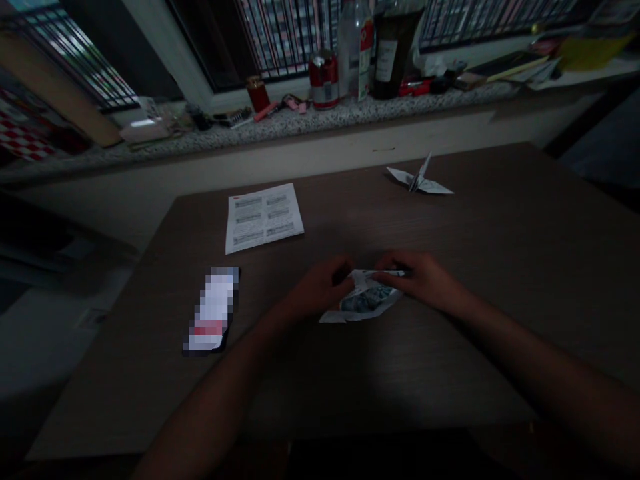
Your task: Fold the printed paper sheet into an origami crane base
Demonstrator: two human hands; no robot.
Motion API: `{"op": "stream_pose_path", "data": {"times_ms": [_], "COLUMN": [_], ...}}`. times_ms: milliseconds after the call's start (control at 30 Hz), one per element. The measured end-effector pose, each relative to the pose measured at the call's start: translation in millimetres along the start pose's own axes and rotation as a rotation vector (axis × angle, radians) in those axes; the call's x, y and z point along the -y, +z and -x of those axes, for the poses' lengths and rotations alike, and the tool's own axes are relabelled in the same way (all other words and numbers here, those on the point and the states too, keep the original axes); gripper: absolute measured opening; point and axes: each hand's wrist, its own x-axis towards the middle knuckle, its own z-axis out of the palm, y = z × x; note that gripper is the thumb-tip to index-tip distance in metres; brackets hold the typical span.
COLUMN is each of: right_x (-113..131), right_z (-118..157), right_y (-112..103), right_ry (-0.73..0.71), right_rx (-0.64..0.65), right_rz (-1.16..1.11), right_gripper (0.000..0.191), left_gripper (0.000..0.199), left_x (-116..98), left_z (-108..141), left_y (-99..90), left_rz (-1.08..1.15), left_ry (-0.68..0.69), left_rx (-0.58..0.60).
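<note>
And there's the phone (213,307), lit, towards the table's (500,233) left edge! Printed sheet (264,218) nearer the far left corner, paper crane (419,185) wings spread by the far edge, and red can (325,81) up on the speckled sill (350,115)!

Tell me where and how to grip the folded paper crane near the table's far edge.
Pinch the paper crane at its creased middle, where the wings meet, probably best from above and the near side, since nothing covers it. They spread wide and thin, so might bend; the layered centre looks firmer. The right hand is the nearer one.
</note>
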Motion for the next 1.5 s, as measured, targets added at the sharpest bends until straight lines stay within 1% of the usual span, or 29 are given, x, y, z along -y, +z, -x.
{"op": "stream_pose_path", "data": {"times_ms": [133, 200, 300, 400, 500, 600, 700, 800, 967, 1100, 1300, 1500], "right_x": [1.0, 0.3, -1.9, -4.8, -6.4, -5.9, -4.5, -3.5, -1.4, 1.2, 1.2, 2.2], "right_z": [0.4, -0.1, -1.2, -1.5, -1.2, -0.8, -0.7, -1.0, -1.2, 0.3, 1.3, 1.2], "right_y": [0.6, -0.4, -4.5, -8.9, -9.8, -8.1, -6.5, -6.4, -8.2, -8.5, -4.5, -1.1], "right_ry": [0.010, 0.032, 0.094, 0.137, 0.154, 0.141, 0.124, 0.135, 0.187, 0.191, 0.250, 0.217], "right_rx": [0.012, 0.001, -0.048, -0.079, -0.074, -0.055, -0.029, -0.012, -0.039, -0.059, -0.110, -0.095], "right_rz": [-0.030, -0.048, -0.077, -0.152, -0.227, -0.223, -0.210, -0.245, -0.328, -0.405, -0.520, -0.493], "right_gripper": [0.022, 0.025, 0.028, 0.028, 0.027, 0.025, 0.023, 0.022, 0.025, 0.029, 0.025, 0.020], "left_gripper": [0.022, 0.027, 0.026, 0.026, 0.020, 0.014, 0.022, 0.027, 0.029, 0.029, 0.026, 0.023], "left_x": [-1.2, -2.2, -3.0, -1.9, -0.7, -2.2, -5.3, -5.8, -0.8, 0.9, 0.6, -2.7], "left_z": [-1.2, -2.1, -3.2, -3.8, -3.9, -3.4, -3.0, -3.6, -5.4, -6.0, -6.7, -6.8], "left_y": [5.2, 6.1, 4.4, 1.9, 2.0, 4.7, 7.1, 7.3, 6.1, 6.0, 6.5, 9.8], "left_rz": [-0.005, -0.015, -0.009, 0.037, 0.036, 0.039, 0.050, 0.041, 0.083, 0.098, 0.096, 0.101], "left_ry": [0.023, 0.017, 0.007, 0.006, 0.007, 0.020, 0.006, -0.022, -0.035, -0.033, -0.056, 0.003], "left_rx": [0.004, -0.011, -0.058, -0.080, -0.081, -0.058, -0.042, -0.054, -0.072, -0.075, -0.075, -0.061]}}
